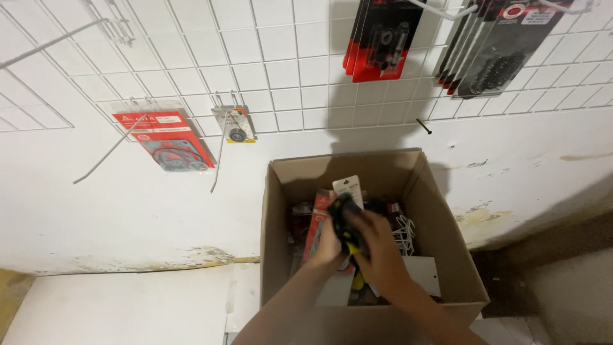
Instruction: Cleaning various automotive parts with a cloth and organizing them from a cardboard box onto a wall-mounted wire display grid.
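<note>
White wire grid covers the wall above, hung with carded packs: a red gasket card at left, a small card with a round part beside it, black-and-red packs and chain packs at upper right. Bare hooks jut out at left. Below stands an open cardboard box, against the wall, its flaps up and its inside crowded with more packs and white wire hooks.

Both hands reach into the box and meet over its middle. Left hand and right hand are closed together on a black-and-yellow pack (its white hang tab sticks up behind), held above the box's contents, near the back wall.
</note>
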